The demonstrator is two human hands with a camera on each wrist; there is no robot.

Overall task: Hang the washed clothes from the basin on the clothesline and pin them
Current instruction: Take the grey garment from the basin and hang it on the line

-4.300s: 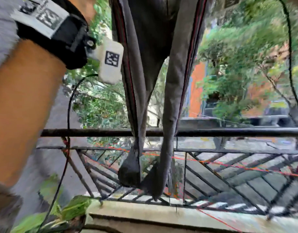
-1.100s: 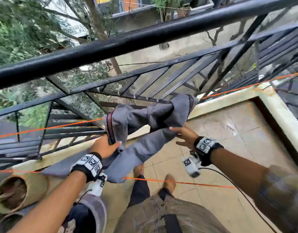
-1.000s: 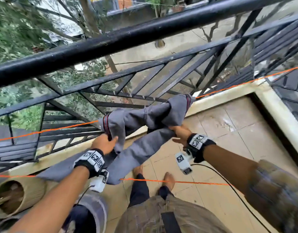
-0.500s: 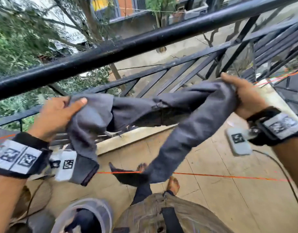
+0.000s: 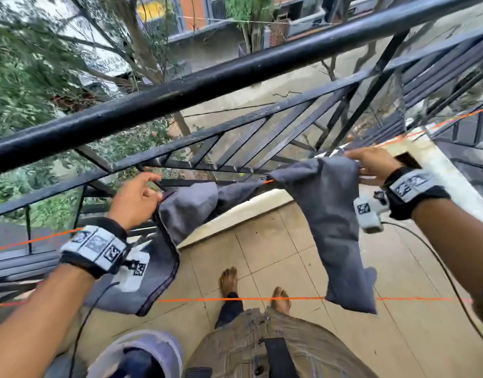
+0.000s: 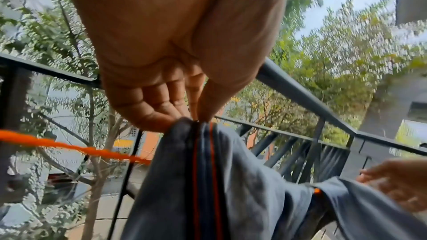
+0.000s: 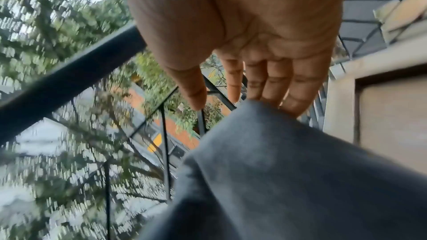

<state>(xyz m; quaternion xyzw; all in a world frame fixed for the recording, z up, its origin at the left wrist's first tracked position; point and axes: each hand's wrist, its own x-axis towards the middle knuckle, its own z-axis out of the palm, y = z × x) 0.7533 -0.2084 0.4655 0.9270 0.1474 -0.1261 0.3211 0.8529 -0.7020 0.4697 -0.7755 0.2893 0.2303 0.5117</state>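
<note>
A grey garment (image 5: 330,214) with a red-striped seam lies draped over the upper orange clothesline (image 5: 267,182). One leg hangs down on the right. My left hand (image 5: 142,197) pinches the garment's left end between thumb and fingers (image 6: 201,112), right beside the clothesline (image 6: 69,145). My right hand (image 5: 371,165) lies on the right end with straight fingers (image 7: 277,96) touching the garment (image 7: 277,171), thumb held apart. The basin (image 5: 153,336) stands at the bottom left with dark clothes in it. No pins are visible.
A black metal railing (image 5: 235,75) runs diagonally just beyond the line, with trees and buildings below. A second orange line (image 5: 235,299) crosses lower, near my bare feet (image 5: 229,279). A low concrete ledge (image 5: 248,211) borders the tiled floor.
The garment, held stretched between both gripping hands half a second ago, now lies over the orange line. My hands have spread apart and my right hand's fingers have straightened.
</note>
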